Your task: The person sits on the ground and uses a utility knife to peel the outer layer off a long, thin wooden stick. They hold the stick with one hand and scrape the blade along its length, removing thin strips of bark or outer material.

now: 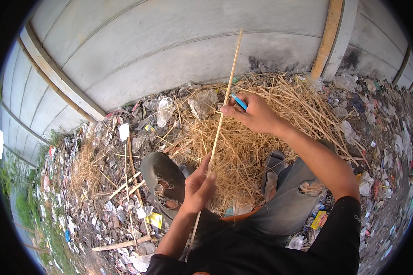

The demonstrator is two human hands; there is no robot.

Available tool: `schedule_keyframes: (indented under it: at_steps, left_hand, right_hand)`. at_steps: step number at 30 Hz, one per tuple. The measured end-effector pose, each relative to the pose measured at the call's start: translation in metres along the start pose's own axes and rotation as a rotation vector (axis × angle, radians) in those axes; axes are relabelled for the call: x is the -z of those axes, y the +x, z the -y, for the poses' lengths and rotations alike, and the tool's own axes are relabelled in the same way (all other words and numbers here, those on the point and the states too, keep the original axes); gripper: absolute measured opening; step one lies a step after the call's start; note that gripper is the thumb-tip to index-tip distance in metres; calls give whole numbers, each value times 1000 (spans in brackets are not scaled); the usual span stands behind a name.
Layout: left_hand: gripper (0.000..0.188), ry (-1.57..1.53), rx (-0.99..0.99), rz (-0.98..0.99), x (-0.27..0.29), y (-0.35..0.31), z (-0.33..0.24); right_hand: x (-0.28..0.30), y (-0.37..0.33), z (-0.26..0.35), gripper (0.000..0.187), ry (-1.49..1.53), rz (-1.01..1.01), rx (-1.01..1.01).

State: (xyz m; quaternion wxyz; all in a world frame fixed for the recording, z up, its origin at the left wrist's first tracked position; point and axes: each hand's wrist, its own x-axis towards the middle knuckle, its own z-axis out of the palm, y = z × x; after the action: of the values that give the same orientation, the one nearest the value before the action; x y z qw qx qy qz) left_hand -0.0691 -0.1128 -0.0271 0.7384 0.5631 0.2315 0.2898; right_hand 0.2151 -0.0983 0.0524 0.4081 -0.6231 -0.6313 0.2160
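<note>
A long, thin pale bamboo strip (234, 59) slants up and away in front of me, from beside my lap toward the wall. My left hand (199, 188) is closed around its lower part, just above my left knee. Farther up, my right hand (254, 113) grips a blue-handled cutter knife (239, 101), with the thumb pressed to the strip. The blade is mostly hidden behind the strip and fingers. Between my knees lies a heap of curly bamboo shavings (243, 151).
More thin bamboo strips (314, 107) lie on the heap at the far right. Several sticks (124, 244) rest on the littered ground to my left. A grey panel wall (179, 55) with an upright wooden post (326, 39) stands ahead. Plastic scraps (165, 111) cover the soil around me.
</note>
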Motion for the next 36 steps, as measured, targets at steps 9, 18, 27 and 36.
schedule_keyframes:
  at_steps: [9,18,27,36]
  left_hand:
    - [61,194,-59,2,-5,22,8]
    - [60,177,-45,-21,-9,26,0]
    - [60,-387,116,35,-1,26,-2]
    - [62,-404,203,-2,-18,19,8]
  right_hand:
    - [-17,-11,-18,39,204,20,32]
    - [-14,-21,-4,47,38,148,44]
    - [-22,-32,6,29,-475,95,41]
    - [-1,3,-25,20,-620,54,-251]
